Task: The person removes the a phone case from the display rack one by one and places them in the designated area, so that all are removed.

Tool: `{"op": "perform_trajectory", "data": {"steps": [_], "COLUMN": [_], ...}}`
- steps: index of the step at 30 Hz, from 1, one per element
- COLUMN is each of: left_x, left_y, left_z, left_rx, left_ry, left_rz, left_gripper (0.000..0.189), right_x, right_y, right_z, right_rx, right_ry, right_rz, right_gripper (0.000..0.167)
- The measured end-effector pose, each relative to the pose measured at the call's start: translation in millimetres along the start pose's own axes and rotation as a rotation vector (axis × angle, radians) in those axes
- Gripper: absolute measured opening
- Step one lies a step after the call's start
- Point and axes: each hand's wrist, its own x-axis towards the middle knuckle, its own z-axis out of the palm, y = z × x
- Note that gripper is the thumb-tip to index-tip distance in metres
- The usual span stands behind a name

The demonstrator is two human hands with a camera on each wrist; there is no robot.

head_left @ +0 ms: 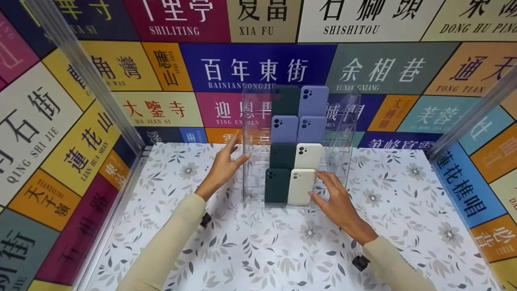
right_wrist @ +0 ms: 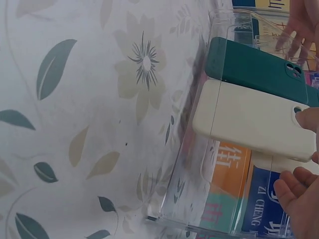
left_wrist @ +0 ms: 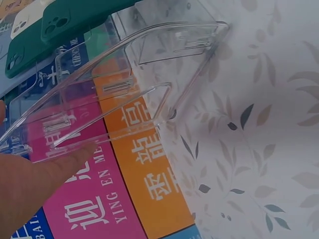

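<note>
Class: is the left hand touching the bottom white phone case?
Apart: the head view shows a wide gap between the left hand and bottom white case.

Below you spreads a white tablecloth (head_left: pixel 282 250) printed with grey and beige flowers and leaves. Facing you, a back wall (head_left: pixel 161 64) is a patchwork of coloured rectangles lettered in Chinese and Latin script: you can read a crimson SHILITING sign (head_left: pixel 177 18), a tan XIA FU sign (head_left: pixel 262 20), a white SHISHITOU sign (head_left: pixel 359 20) and a cream DA JIAN SI sign (head_left: pixel 157 109) with red characters. To your left, the side wall carries a white QING SHI JIE sign (head_left: pixel 32 129) beside a yellow LIAN HUA SHAN sign (head_left: pixel 89 157). A metallic corner post (head_left: pixel 91 68) stands at your back left.
</note>
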Motion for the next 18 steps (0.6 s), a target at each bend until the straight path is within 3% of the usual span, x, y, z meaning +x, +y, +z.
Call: {"op": "perform_trajectory", "data": {"steps": [10,18], "left_x": [14.5,18.1], "left_y": [3.8,2.5], "left_z": [3.4,4.7], "left_rx": [-0.035,-0.068], "left_ry": [-0.009,-0.013], "left_rz": [-0.005,-0.001], "left_gripper": [0.085,0.078], "right_x": [5.2,6.1], "right_y": [1.5,3.5], "right_z": [7.7,9.5], "right_rx": [0.017,0.04], "right_ry": [0.028,0.007], "right_rz": [-0.004,0.0], "right_gripper": [0.072,0.069]}}
